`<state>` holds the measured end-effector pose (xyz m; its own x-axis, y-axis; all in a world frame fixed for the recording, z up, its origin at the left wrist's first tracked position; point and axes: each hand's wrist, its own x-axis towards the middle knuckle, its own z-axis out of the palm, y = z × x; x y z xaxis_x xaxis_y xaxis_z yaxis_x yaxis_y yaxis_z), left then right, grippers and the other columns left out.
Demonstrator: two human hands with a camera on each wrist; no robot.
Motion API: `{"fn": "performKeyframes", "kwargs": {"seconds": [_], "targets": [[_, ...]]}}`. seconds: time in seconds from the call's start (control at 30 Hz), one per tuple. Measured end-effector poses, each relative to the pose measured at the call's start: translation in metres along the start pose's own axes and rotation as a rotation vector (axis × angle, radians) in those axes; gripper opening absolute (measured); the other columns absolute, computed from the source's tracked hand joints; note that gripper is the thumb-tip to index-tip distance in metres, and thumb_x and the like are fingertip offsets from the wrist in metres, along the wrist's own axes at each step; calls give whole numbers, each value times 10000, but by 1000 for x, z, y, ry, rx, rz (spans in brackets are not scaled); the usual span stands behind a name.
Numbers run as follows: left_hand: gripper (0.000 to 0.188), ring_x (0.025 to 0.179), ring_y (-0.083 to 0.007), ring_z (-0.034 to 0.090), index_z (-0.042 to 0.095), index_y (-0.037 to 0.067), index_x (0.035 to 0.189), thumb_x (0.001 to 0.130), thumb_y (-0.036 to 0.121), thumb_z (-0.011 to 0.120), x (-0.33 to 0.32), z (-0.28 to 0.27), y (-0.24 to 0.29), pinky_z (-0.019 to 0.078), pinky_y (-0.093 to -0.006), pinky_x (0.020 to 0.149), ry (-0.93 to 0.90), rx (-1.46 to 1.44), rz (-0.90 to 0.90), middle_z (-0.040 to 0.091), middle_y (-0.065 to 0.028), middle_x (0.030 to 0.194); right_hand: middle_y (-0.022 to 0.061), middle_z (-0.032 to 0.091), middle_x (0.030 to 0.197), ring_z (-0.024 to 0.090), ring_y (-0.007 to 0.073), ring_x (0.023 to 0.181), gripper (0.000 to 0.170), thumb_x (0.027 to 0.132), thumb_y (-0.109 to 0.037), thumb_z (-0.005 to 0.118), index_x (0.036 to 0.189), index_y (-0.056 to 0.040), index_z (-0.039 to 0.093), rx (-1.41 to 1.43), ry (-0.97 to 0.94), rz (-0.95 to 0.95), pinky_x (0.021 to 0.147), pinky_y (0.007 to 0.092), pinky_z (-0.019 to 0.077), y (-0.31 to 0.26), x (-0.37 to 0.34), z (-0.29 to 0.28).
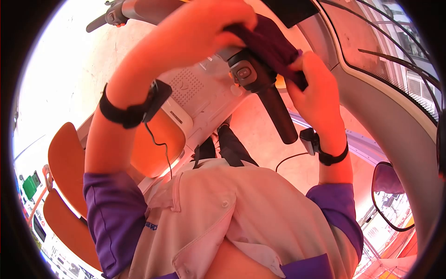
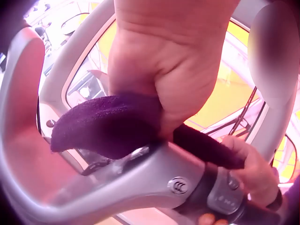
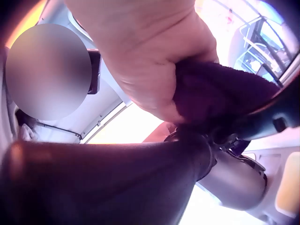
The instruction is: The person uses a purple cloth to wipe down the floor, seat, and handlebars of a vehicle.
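Note:
A dark purple fuzzy cloth stretches between my two hands over the right side of a handlebar. My left hand reaches across and grips one part of it; in the left wrist view a fold of the cloth sticks out beside that hand. With thumb and fingers my right hand pinches the other end. Just below the cloth are a black switch housing and the black handlebar grip. From the right wrist, the cloth shows bunched in the hand, close over the bar.
The other handlebar grip is at the upper left. Orange seats stand on the left. A curved windshield frame runs along the right, with a side mirror below. A wiper arm crosses the glass.

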<state>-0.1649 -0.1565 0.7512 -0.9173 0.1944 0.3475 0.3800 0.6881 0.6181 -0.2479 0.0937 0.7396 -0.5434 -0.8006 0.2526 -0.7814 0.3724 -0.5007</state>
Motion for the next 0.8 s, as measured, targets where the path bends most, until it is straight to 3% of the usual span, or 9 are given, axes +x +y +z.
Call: {"fn": "performKeyframes", "kwargs": {"seconds": [0.03, 0.23, 0.33, 0.43, 0.53, 0.63, 0.73, 0.8], "targets": [[277, 928, -297, 558, 597, 34, 1034, 780, -73, 630, 0, 4, 3, 466, -328, 789, -11, 27, 90, 593, -150, 996, 115, 597, 880, 601, 330, 779, 272, 691, 30, 670, 923, -53, 553, -8, -13, 49, 678, 366, 497, 3, -4, 1], [301, 946, -308, 546, 598, 30, 1054, 775, -80, 623, 3, -3, 4, 467, -333, 813, 8, -25, -95, 589, -151, 1023, 118, 592, 832, 596, 336, 751, 283, 689, -6, 697, 918, -61, 538, -17, 33, 69, 669, 379, 485, -9, 16, 5], [307, 945, -308, 548, 598, 30, 1054, 772, -89, 621, 1, -6, -10, 470, -332, 813, 18, -3, -172, 591, -148, 1020, 109, 605, 828, 598, 264, 705, 262, 745, -21, 707, 923, -38, 515, -23, 60, 31, 675, 336, 490, -20, 17, 4], [288, 961, -319, 535, 602, 31, 1036, 772, -78, 641, 3, -6, 11, 456, -341, 842, -77, 21, -78, 584, -150, 1040, 108, 603, 819, 587, 248, 692, 249, 754, -32, 699, 924, -41, 517, -88, 9, 58, 665, 336, 487, -3, 7, 3], [258, 955, -321, 525, 602, 37, 1003, 774, -71, 652, 5, 10, 16, 443, -352, 836, -52, 45, 64, 571, -153, 1019, 142, 604, 805, 603, 340, 744, 282, 721, -67, 723, 922, -61, 525, -32, -60, 309, 667, 390, 481, 8, -1, -5], [237, 913, -310, 535, 593, 38, 990, 783, -67, 644, 0, 9, 22, 449, -344, 798, 41, -42, -13, 572, -149, 969, 142, 604, 810, 606, 338, 749, 301, 720, -80, 734, 934, -60, 522, -34, -48, 309, 672, 387, 481, 0, 4, -5], [222, 868, -302, 542, 586, 38, 987, 793, -57, 638, -5, -4, -1, 453, -328, 766, 41, 22, -177, 575, -147, 929, 105, 595, 808, 577, 259, 685, 253, 762, -42, 694, 933, -43, 509, 14, 59, 108, 661, 338, 480, -14, 15, 2], [215, 839, -296, 546, 583, 38, 988, 799, -52, 633, -6, -10, -7, 455, -319, 743, 49, 43, -212, 577, -150, 907, 104, 593, 806, 579, 255, 687, 255, 769, -50, 700, 943, -44, 514, 20, 87, 52, 664, 337, 482, -15, 17, 7]]}}
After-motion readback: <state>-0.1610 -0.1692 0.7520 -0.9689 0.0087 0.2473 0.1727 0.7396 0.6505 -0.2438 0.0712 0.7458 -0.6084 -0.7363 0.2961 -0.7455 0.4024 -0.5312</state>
